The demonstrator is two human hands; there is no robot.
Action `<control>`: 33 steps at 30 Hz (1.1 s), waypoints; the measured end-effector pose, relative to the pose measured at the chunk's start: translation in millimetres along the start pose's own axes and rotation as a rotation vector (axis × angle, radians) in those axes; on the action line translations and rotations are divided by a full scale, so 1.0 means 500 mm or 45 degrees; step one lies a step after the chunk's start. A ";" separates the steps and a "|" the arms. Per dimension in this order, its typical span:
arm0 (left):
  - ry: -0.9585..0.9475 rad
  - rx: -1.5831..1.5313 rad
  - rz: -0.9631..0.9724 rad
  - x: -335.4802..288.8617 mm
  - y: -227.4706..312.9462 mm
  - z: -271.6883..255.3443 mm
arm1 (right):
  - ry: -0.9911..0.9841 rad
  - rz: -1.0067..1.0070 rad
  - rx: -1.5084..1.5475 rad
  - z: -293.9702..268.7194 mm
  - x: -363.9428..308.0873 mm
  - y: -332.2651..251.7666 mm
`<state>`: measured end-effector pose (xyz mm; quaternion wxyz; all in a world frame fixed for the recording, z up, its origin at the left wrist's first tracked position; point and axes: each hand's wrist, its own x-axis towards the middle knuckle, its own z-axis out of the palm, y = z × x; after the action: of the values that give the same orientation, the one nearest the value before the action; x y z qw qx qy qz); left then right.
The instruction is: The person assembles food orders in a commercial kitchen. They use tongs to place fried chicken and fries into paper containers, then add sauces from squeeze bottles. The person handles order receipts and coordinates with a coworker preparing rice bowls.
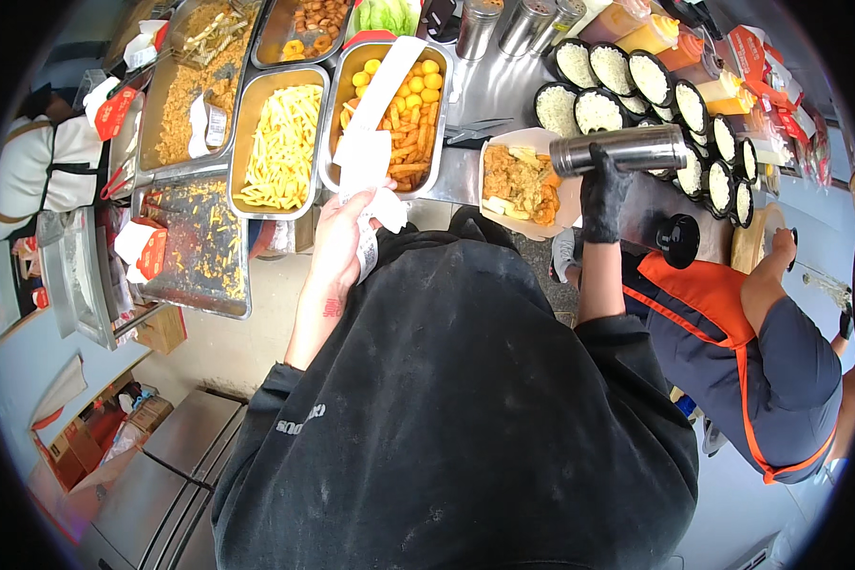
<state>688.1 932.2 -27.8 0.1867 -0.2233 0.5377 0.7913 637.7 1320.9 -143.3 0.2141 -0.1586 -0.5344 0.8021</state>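
Observation:
My right hand, in a black glove, is wrapped round a metal shaker tipped nearly level. One end of the shaker hangs over the right edge of an open paper box holding fried food in orange and yellow-brown pieces. In my bare left hand are long white paper slips, like printed receipts. They stretch away over a metal pan of yellow balls and orange fried sticks. The left fingers are closed on the paper, partly hidden by it.
French fries fill a pan at left, beside trays of crumbs and breaded pieces. Several black bowls of white grains crowd the right, near sauce bottles. Tongs lie behind the box. A co-worker in an orange apron stands close right.

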 end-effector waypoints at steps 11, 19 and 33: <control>0.027 -0.066 0.017 -0.018 -0.003 0.001 | 0.017 -0.017 0.122 0.093 0.034 -0.030; 0.070 -0.020 -0.013 -0.023 -0.014 -0.010 | -0.118 0.167 -0.267 -0.004 -0.039 -0.005; -0.003 -0.090 0.022 -0.017 0.001 0.002 | -0.036 0.316 -0.048 0.050 -0.020 0.002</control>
<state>694.6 932.5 -22.2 0.1726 -0.2243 0.5111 0.8116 634.2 1295.9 -134.4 0.1027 -0.2160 -0.5286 0.8145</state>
